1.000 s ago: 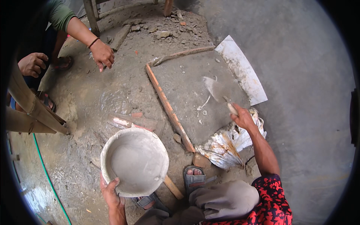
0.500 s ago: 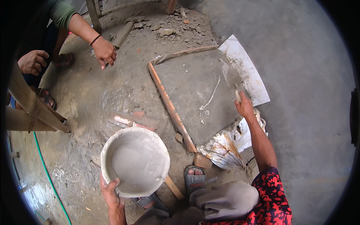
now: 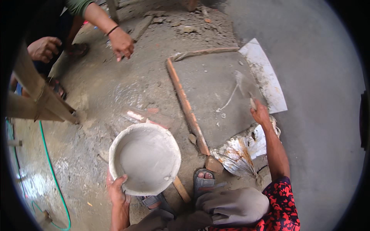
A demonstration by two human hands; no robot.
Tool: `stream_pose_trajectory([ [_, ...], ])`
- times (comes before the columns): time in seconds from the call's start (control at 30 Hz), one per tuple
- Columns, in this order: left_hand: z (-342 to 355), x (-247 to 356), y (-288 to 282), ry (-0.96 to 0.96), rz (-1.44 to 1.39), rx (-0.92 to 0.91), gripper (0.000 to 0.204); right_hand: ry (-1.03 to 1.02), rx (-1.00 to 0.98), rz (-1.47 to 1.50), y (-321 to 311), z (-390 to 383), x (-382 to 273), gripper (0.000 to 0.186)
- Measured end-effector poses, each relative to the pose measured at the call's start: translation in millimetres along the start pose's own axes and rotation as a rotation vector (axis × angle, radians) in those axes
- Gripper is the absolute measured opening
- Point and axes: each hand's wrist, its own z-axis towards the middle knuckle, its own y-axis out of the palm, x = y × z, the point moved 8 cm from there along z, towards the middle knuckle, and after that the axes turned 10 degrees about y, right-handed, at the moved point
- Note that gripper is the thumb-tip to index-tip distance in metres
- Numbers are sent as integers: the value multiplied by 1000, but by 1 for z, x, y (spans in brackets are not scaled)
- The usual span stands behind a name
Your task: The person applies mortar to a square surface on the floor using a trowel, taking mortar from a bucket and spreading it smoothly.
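My left hand (image 3: 117, 189) grips the near-left rim of a round, cement-crusted basin (image 3: 148, 158), thumb over the edge and fingers hidden beneath. Grey cement coats the inside of the basin. In my right hand (image 3: 261, 112) is the handle of a trowel (image 3: 245, 82), its thin blade lying over the wet grey mortar (image 3: 204, 92) and slightly blurred. A wooden strip (image 3: 187, 104) borders the mortar on its left, and another edging (image 3: 208, 51) runs along the far side. On the right lies a white sheet (image 3: 266, 77) smeared with cement.
A crumpled, stained sack (image 3: 237, 154) and a brick piece (image 3: 213, 164) lie by my foot. At the far left a co-worker's hand (image 3: 121, 43) hangs over the floor, behind wooden poles (image 3: 42, 94). A green hose (image 3: 50, 169) runs along the left; rubble (image 3: 192, 30) lies at the back.
The whole view has shifted, moving the scene rightward. The trowel blade now reaches the thin pale line in the mortar. My left hand still holds the basin.
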Motion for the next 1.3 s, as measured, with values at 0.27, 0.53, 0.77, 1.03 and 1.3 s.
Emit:
stream_pose_trajectory([
  [0.27, 15, -16, 3, -64, -34, -67, 73, -60, 38, 258, 4, -32, 45, 54],
  [0.53, 24, 15, -57, 89, -119, 102, 68, 135, -370, 986, -1, -116, -80, 48],
  [0.77, 46, 31, -88, 182, -177, 137, 69, -59, -885, 991, 8, -184, -218, 47],
  [1.03, 68, 48, -96, 289, -183, 199, 63, -488, -1211, 452, -20, -210, -401, 54],
  [1.3, 122, 45, -88, 367, -278, 137, 60, -514, -1178, 513, 9, -192, -454, 54],
])
